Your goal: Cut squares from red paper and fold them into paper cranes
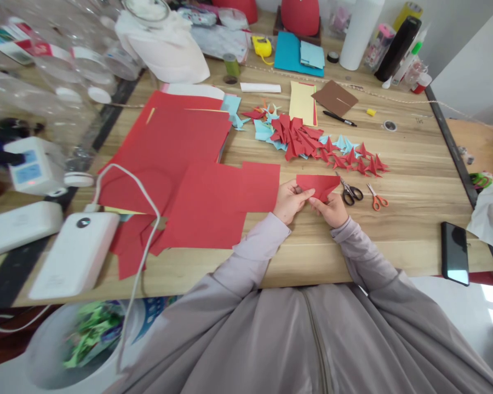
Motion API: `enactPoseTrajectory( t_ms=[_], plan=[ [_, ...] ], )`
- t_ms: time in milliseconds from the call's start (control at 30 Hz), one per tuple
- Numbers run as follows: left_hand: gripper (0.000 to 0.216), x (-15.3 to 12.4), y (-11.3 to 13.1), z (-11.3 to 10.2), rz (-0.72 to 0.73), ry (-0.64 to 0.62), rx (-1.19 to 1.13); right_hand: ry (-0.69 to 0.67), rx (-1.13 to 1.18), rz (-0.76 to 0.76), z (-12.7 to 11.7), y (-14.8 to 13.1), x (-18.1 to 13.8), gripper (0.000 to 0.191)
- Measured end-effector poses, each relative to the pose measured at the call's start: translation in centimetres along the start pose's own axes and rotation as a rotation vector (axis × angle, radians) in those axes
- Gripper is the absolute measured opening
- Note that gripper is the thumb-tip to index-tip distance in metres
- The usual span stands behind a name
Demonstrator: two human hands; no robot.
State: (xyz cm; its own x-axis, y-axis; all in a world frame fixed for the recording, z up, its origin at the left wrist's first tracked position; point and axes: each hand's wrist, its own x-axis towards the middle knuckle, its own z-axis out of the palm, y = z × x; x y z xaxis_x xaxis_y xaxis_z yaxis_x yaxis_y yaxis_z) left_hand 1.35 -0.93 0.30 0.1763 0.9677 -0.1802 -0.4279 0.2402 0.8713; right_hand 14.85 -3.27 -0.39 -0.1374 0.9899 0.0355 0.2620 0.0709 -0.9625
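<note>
1. The left hand (288,202) and right hand (332,210) each pinch one folded red paper (317,183) between thumb and fingers, over the near half of the bench (304,257).
2. It should handle as light, thin and easily creased or torn, hardly slippery; a gentle pinch at edges or corners likely suits it.
3. Just to its right: one pair of black-handled scissors (352,194), one pair of orange-handled scissors (378,201).
4. To its left: overlapping red sheets (213,210), number unclear.
5. Beyond: red folded pieces (298,137), too heaped to count; one black pen (339,119).
6. Far right: one smartphone (454,249).
</note>
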Motion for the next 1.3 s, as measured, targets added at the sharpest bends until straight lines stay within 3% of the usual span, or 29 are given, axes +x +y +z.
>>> enactPoseTrajectory(
  t_ms=[433,800,933,1067,1300],
  plan=[
    [0.033,-0.4,-0.2,0.5,0.109,0.058,0.030,0.019,0.052,0.029,0.1,-0.4,0.2,0.049],
    [0.045,0.1,-0.5,-0.1,0.149,0.070,0.079,0.027,0.116,0.063,0.1,0.0,0.2,0.048],
    [0.055,0.2,-0.2,-0.1,0.150,0.118,0.120,0.032,0.145,0.091,0.1,0.0,0.3,0.049],
    [0.049,0.3,-0.2,-0.2,0.133,0.168,0.111,0.020,0.140,0.110,0.1,0.0,0.3,0.050],
    [0.045,0.3,-0.4,-0.7,0.131,0.105,0.115,-0.004,0.171,0.098,0.1,-0.5,0.3,0.047]
  ],
)
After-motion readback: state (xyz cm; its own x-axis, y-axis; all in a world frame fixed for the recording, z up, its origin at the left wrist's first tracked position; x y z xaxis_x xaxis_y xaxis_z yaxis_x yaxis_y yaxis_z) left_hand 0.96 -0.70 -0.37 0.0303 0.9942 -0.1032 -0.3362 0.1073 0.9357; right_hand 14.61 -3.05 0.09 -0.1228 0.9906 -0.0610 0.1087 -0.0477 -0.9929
